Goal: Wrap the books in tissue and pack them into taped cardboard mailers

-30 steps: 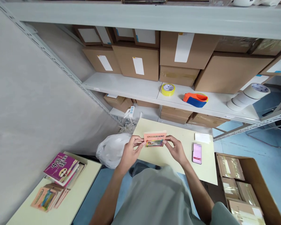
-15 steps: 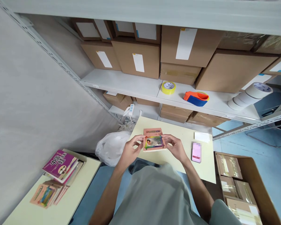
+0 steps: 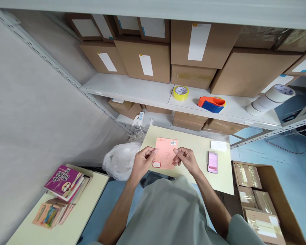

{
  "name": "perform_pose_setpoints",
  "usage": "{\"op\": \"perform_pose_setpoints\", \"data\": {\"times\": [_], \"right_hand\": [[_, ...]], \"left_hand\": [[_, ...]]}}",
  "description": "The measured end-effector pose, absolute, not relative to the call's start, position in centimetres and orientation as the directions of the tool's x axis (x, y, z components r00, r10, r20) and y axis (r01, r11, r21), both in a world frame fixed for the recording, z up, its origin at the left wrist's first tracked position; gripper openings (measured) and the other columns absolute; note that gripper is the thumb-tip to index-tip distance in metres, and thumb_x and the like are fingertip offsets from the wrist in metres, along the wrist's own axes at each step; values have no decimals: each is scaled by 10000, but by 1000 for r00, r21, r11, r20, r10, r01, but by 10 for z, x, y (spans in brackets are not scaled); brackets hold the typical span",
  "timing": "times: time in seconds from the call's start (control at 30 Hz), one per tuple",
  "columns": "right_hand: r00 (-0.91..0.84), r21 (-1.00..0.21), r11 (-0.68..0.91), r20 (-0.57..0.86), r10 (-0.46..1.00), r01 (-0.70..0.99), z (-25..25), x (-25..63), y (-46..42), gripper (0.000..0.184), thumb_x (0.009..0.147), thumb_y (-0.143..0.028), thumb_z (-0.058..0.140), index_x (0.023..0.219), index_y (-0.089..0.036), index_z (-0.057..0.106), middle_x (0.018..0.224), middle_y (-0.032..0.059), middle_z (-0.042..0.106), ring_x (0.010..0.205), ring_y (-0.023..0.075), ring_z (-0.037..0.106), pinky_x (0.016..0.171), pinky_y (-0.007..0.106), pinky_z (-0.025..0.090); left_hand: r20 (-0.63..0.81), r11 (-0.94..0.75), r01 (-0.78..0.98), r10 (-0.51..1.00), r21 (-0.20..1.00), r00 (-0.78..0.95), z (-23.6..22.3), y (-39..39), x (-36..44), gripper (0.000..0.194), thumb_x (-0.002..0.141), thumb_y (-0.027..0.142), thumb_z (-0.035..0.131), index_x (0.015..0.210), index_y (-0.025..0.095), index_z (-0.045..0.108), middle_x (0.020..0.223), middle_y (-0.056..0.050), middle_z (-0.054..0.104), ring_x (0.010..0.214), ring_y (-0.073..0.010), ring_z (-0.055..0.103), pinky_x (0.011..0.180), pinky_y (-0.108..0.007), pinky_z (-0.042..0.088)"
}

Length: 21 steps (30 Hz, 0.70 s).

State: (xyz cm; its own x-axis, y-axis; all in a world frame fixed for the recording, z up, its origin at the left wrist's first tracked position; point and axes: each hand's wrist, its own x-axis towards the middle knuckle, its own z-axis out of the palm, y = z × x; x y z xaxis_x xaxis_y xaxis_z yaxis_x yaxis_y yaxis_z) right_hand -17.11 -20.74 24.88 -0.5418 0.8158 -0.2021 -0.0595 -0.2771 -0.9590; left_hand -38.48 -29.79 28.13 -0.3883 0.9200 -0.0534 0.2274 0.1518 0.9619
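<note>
Both hands [image 3: 143,160] [image 3: 186,158] out front, in pinch grips

1. Centre: the pink booklet [image 3: 165,154] fills the space between the left hand [image 3: 143,160] and the right hand [image 3: 186,159], barring passage there.
2. Right of centre: a strip of pale tabletop [image 3: 199,144] offers a way between the right hand and the phone [image 3: 212,161]; a white card [image 3: 218,146] lies just above the phone.
3. Left of centre: a plastic bag [image 3: 121,163] bulges beside the left hand, narrowing that side.
4. Upper centre: the shelf [image 3: 142,89] leaves room left of the yellow tape roll [image 3: 181,98], with cardboard boxes [image 3: 142,59] walling its back.
</note>
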Motion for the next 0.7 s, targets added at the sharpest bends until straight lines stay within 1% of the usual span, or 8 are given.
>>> {"op": "perform_pose_setpoints", "data": {"times": [0.07,0.13,0.2,0.3,0.4,0.53,0.6,0.7], "right_hand": [[-552,-952,-294,-201,809,-85,245,-170,-206,627,922,-810,683,763,-204,675,691,73,768,570,190,727,539,285,573],[-556,-940,-318,-201,807,-121,239,-170,-205,653,946,-836,619,841,-198,712,804,91,798,650,199,757,644,327,633],[-549,-940,-306,-177,817,-152,231,-173,-203,596,930,-801,681,933,-207,736,866,72,802,736,198,770,759,356,658],[-549,-957,-234,-106,829,-169,214,-182,-201,491,839,-687,854,988,-235,729,910,32,793,825,190,758,868,370,647],[-559,-962,-213,-85,825,-169,200,-191,-201,464,808,-654,874,940,-239,712,909,35,792,857,205,755,897,391,641],[-599,-964,-200,-57,799,-175,190,-194,-204,435,857,-640,797,982,-224,791,1015,89,820,997,268,774,939,425,640],[-601,-962,-196,-45,798,-189,188,-192,-206,462,861,-656,779,1012,-221,816,1078,101,825,1023,280,778,934,425,643],[-579,-957,-228,-84,811,-181,188,-189,-206,509,830,-682,819,1032,-215,811,1066,104,837,1000,289,791,926,438,653]], "left_hand": [[-26,140,240,905,961,-425,280,-299,-386,445,976,627,676,831,208,714,633,18,638,573,-143,557,576,-251,487],[10,123,270,895,955,-446,280,-299,-387,470,1035,619,582,903,205,760,773,-34,744,665,-171,646,640,-271,542],[43,119,323,890,939,-453,280,-300,-386,448,1047,594,576,1041,209,804,871,-56,792,749,-195,700,692,-284,571],[122,100,438,885,893,-450,280,-301,-375,365,996,522,692,1206,248,808,939,-43,815,772,-200,715,744,-301,595],[209,7,546,919,838,-333,277,-304,-353,296,1030,456,665,1228,288,807,1064,-52,828,832,-207,740,824,-324,612],[213,-119,641,974,758,-72,271,-310,-324,263,1085,381,588,1158,335,836,1106,-50,840,976,-243,772,945,-364,601],[208,-124,665,977,736,-47,270,-313,-317,261,1084,359,587,1133,341,843,1128,-53,840,1015,-256,777,967,-375,598],[199,-96,643,976,760,-89,271,-314,-317,250,1073,368,601,1160,338,833,1124,-62,838,1022,-253,782,960,-365,609]]}}
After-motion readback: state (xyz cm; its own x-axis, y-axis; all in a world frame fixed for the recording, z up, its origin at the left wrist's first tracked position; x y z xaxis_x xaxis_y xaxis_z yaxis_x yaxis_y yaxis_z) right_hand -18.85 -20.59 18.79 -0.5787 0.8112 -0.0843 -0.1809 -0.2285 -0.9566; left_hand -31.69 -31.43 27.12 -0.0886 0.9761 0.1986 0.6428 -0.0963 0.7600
